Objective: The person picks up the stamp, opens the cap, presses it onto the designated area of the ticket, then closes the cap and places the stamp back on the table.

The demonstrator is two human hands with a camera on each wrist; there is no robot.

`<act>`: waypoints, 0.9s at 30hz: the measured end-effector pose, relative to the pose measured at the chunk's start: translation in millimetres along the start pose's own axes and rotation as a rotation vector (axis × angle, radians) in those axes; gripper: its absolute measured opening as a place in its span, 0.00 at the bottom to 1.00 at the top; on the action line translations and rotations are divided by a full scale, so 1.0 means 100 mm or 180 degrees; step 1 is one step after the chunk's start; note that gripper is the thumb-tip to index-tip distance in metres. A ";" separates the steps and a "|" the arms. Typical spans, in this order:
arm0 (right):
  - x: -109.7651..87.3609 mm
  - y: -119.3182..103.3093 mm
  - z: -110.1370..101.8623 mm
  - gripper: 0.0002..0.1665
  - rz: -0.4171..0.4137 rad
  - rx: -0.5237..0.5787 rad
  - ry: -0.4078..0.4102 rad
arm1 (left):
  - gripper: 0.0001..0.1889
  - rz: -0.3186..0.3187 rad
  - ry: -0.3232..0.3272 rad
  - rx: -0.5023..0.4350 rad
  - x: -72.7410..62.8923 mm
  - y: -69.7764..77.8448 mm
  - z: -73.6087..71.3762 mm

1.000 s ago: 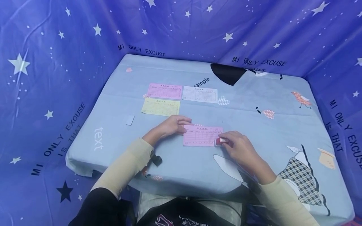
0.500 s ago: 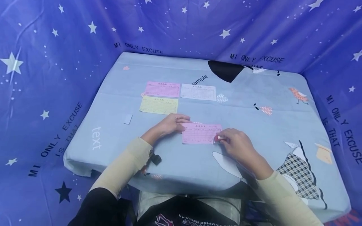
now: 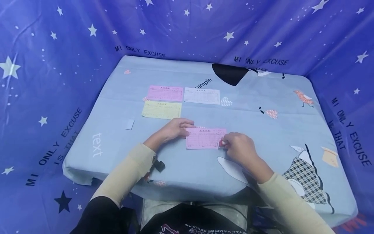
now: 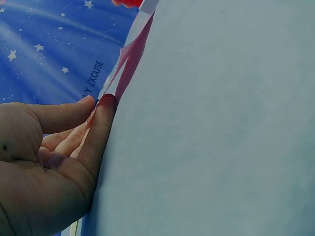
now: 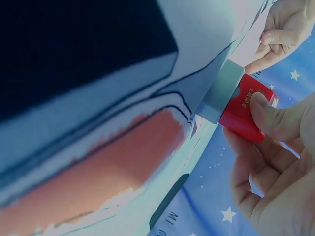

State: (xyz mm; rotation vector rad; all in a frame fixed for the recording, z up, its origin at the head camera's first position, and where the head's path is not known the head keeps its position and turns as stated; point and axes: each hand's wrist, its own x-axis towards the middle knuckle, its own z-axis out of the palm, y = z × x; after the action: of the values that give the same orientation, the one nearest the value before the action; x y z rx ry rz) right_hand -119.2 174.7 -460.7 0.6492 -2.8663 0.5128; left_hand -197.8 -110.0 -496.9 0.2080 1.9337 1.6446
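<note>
Right hand [image 3: 242, 147] shifted slightly inward, fingers [image 5: 278, 123] clamped on red stamp [image 5: 241, 110], left hand [image 3: 174, 128] pinching pink slip [image 3: 201, 139] (left edge)

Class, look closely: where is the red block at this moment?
In the head view, just right of centre, the red block is pinched in the right hand, at the near right corner of the nearer pink slip.

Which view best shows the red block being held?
The right wrist view: the red block appears large, its gold lettering visible. The head view shows it small, partly covered by the right hand; the left wrist view, apparently only a cropped piece.
</note>
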 end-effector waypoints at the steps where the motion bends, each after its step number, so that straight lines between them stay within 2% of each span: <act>1: 0.00 0.00 0.01 0.13 0.0001 0.0000 0.0014 | 0.30 0.0001 -0.0008 -0.0008 0.00 -0.01 0.00; 6: -0.01 0.02 0.01 0.13 -0.0022 0.0009 0.0092 | 0.30 0.0017 0.0017 -0.0014 0.01 -0.02 0.01; 12: -0.01 0.01 0.01 0.12 0.0001 0.0030 0.0068 | 0.29 0.0013 0.0068 0.0021 0.00 -0.03 0.02; 27: -0.01 0.03 0.02 0.11 -0.0007 0.0027 0.0108 | 0.29 -0.0017 0.0043 -0.0066 -0.01 -0.01 0.03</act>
State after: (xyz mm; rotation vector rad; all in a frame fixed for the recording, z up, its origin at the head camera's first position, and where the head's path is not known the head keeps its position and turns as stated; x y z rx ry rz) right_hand -119.4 176.7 -463.9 0.6389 -2.8329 0.5310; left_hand -195.5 -108.1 -497.9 0.1838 1.9246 1.6661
